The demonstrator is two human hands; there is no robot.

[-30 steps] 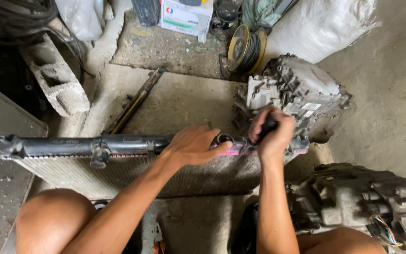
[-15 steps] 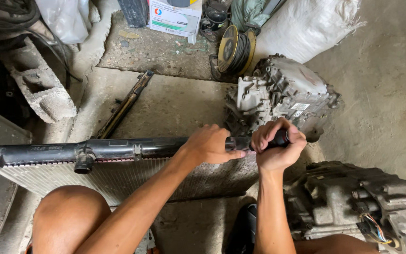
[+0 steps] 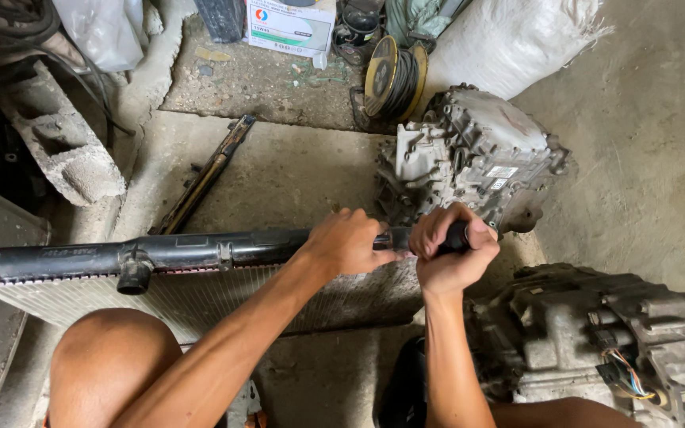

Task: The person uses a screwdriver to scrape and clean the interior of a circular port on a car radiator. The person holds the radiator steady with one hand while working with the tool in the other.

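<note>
The left hand (image 3: 350,242) wraps the radiator (image 3: 200,273) top bar. The right hand (image 3: 449,250) squeezes a black tool handle (image 3: 458,236) — just beside it.

White cardboard box (image 3: 289,26) at top centre on the floor, label with a round red-blue logo and green band. White woven sack (image 3: 509,40) top right. Small white stickers (image 3: 503,176) on the grey gearbox casing (image 3: 477,150).

Both hands, left (image 3: 348,242) and right (image 3: 449,252), grip the radiator's black tank (image 3: 160,254).
</note>
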